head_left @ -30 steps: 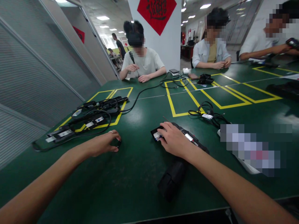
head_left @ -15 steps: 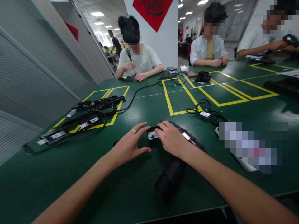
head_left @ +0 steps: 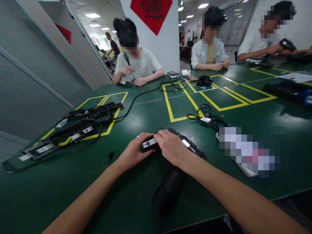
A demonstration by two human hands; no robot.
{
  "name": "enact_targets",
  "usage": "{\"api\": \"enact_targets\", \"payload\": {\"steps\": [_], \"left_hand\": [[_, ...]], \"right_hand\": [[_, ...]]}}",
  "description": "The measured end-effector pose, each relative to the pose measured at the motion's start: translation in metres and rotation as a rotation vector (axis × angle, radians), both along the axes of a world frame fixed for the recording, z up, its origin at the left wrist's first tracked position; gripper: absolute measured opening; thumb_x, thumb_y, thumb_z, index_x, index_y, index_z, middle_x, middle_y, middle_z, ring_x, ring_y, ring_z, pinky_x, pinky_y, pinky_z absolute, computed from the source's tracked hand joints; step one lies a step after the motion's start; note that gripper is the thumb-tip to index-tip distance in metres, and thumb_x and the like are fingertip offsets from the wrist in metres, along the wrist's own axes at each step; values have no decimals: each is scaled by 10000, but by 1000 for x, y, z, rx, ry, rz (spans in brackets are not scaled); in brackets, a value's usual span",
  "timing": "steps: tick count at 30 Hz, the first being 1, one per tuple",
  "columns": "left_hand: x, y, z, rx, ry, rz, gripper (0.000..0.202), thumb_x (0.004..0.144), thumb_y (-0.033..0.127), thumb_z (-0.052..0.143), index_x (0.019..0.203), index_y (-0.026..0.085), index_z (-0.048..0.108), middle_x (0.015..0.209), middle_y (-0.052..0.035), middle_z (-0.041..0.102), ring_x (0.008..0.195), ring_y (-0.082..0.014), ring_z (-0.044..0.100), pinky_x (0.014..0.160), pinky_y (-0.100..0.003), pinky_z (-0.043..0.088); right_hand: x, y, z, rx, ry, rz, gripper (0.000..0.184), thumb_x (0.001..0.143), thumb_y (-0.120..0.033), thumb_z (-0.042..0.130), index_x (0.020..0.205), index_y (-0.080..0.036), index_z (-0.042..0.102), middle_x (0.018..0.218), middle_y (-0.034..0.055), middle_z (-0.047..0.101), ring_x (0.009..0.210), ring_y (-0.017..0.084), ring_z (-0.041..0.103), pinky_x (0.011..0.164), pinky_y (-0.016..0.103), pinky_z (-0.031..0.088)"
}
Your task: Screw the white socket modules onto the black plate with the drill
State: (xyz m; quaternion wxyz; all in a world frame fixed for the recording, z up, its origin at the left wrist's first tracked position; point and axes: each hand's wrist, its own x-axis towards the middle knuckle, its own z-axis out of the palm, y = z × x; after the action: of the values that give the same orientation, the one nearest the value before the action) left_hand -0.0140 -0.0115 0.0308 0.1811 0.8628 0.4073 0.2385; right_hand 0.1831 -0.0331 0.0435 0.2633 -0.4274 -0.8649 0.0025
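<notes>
on one table [head_left: 143, 113], one black device [head_left: 149, 143], left hand [head_left: 134, 152], right hand [head_left: 172, 149], both gripping it

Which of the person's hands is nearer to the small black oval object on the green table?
Left. The left hand is to the right of the small black oval object, apart from it; the right hand is farther right, beyond the left hand.

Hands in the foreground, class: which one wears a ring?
The left hand, touching the black device: a ring shows on its finger, while the right hand shows none.
</notes>
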Motion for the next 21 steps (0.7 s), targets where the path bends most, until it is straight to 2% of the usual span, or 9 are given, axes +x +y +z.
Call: {"api": "enact_targets", "payload": {"steps": [6, 11, 14, 16, 19, 21], "left_hand": [[-8, 5, -4, -104, -59, 52, 421, 790, 321, 639, 1180, 207, 527, 1173, -63, 574, 1079, -222, 557, 986, -423, 425], [-11, 6, -1, -187, -13, 116, 499, 734, 412, 682, 1161, 193, 547, 1139, -71, 616, 1051, -251, 582, 956, -447, 447], [-14, 0, 12, -207, 104, 198, 552, 735, 459, 663, 1203, 200, 526, 1134, -81, 621, 994, -254, 606, 895, -430, 482], [-20, -10, 25, -190, 178, 301, 594, 737, 503, 640, 1228, 197, 507, 1123, -92, 623, 958, -264, 617, 863, -430, 493], [-39, -34, 46, -231, 202, 489, 616, 760, 556, 588, 1277, 247, 457, 1178, -72, 605, 991, -263, 618, 871, -415, 493], [-60, -55, 52, -267, 231, 642, 605, 780, 599, 536, 1296, 301, 431, 1205, -42, 597, 1052, -261, 601, 927, -420, 464]], "right_hand": [[0, -4, 3, 2, 138, 45, 218, 926, -108, 393, 1102, -99, 522, 1058, 107, 577, 993, 203, 538, 854, 355, 476], [0, -5, 5, 25, 256, 12, 252, 942, -119, 335, 1139, -94, 490, 1123, 133, 552, 1060, 228, 493, 911, 375, 440], [1, -4, 3, 32, 306, -22, 264, 942, -106, 311, 1147, -91, 476, 1132, 146, 543, 1066, 237, 483, 916, 397, 431], [1, -3, 1, 30, 319, -30, 262, 936, -96, 315, 1142, -97, 477, 1123, 145, 545, 1055, 237, 487, 907, 399, 435], [0, -2, 0, 19, 319, -40, 265, 930, -83, 313, 1134, -100, 480, 1112, 145, 545, 1042, 237, 492, 893, 400, 443], [0, -1, 0, 8, 312, -41, 270, 923, -70, 313, 1135, -95, 479, 1114, 148, 538, 1039, 237, 493, 887, 394, 449]]}}
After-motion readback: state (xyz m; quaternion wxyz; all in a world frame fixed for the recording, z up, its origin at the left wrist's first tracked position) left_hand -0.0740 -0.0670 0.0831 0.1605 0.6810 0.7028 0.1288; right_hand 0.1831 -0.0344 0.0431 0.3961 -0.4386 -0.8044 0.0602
